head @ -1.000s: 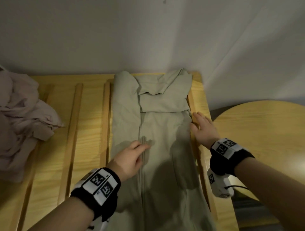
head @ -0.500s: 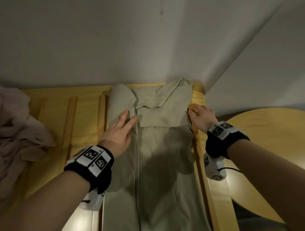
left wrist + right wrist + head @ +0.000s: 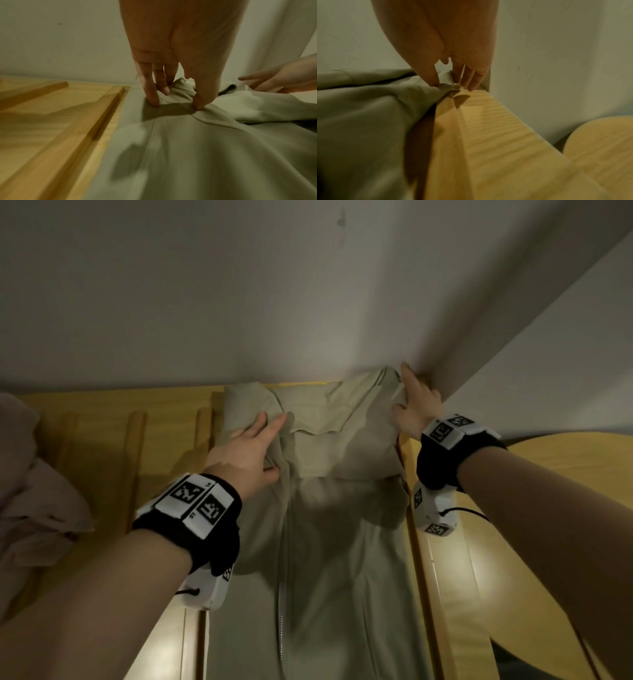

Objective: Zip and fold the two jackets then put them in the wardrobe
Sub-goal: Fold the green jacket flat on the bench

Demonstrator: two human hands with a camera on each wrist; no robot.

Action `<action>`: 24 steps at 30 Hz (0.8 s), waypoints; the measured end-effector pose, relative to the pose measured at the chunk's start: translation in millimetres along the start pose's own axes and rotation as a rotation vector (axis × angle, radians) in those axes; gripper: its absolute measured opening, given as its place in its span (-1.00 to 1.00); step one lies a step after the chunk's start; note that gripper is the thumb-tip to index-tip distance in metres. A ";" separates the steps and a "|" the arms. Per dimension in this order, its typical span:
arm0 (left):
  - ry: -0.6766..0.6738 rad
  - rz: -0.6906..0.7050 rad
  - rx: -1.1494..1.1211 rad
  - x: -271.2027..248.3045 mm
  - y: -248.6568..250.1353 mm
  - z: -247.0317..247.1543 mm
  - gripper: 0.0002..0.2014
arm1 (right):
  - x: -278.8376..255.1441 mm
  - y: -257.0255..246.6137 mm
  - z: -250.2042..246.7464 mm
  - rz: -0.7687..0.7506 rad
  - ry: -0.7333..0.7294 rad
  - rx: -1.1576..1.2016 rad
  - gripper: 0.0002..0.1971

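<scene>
Pale walls meet in a corner at upper right of the head view; below them runs a wooden slatted surface (image 3: 102, 446) with raised battens.

Far left, mid frame: a crumpled pinkish garment (image 3: 30, 508), probably the second jacket, not yet folded.

Centre: the beige jacket (image 3: 329, 542) lies flat along the slats, zip closed as far as we can see, collar end toward the wall at upper centre, sleeve already turned in.

Left of centre: our left hand (image 3: 246, 453) rests on the shoulder area. In the left wrist view its fingertips (image 3: 155, 104) and thumb press into the cloth and bunch a small ridge between them; we read this as a light pinch, not a full grip.

Upper right: our right hand (image 3: 414, 409) is at the far collar corner. The right wrist view shows thumb and forefinger nipping a tab of fabric, the other fingers straight and touching the wood.

Lower right: a rounded wooden tabletop (image 3: 565, 508), just beside the slatted surface.

Handling judgement: light, soft, limp fabric; it will sag and crease wherever unsupported, and may slide on smooth wood. Best hold is at both shoulder corners, pulled taut, for the lengthwise fold.
</scene>
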State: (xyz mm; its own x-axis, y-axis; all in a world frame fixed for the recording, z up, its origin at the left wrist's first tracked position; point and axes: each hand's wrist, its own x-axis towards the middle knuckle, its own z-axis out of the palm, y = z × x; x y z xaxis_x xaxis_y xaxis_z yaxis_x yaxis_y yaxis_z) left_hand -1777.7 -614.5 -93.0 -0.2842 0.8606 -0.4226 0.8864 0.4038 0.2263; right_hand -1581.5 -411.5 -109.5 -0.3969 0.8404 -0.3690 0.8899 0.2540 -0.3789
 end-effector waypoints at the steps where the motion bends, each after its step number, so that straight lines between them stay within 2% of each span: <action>1: -0.002 -0.006 -0.007 1.0 -0.6 -2.3 -0.15 | 3.4 -1.0 -2.2 -0.010 -0.003 -0.004 -0.30; 4: 0.012 -0.062 -0.022 2.7 -2.3 -8.7 -0.08 | 11.9 -5.5 -9.0 -0.026 -0.015 -0.008 -0.38; 9: 0.022 -0.132 0.016 8.1 2.4 -12.3 0.04 | 19.9 -6.9 -5.0 0.002 0.154 0.164 -0.67; 17: 0.022 -0.150 0.005 7.6 0.6 -9.4 0.00 | 30.8 -12.0 -6.4 -0.003 0.057 0.105 -0.63; 23: 0.009 -0.149 -0.015 9.6 -1.7 -11.0 0.06 | 24.3 -7.2 -8.3 -0.084 0.095 0.028 -0.95; 24: 0.006 -0.147 -0.021 9.4 -2.5 -11.4 0.06 | 23.2 -4.9 -7.9 -0.098 0.100 0.027 -0.92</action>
State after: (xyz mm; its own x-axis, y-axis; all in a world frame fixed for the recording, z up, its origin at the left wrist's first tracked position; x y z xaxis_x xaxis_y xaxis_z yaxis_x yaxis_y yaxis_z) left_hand -1786.7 -603.8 -87.5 -0.4130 0.7935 -0.4469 0.8271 0.5322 0.1807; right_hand -1593.3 -389.5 -109.6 -0.4558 0.8560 -0.2438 0.8413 0.3249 -0.4320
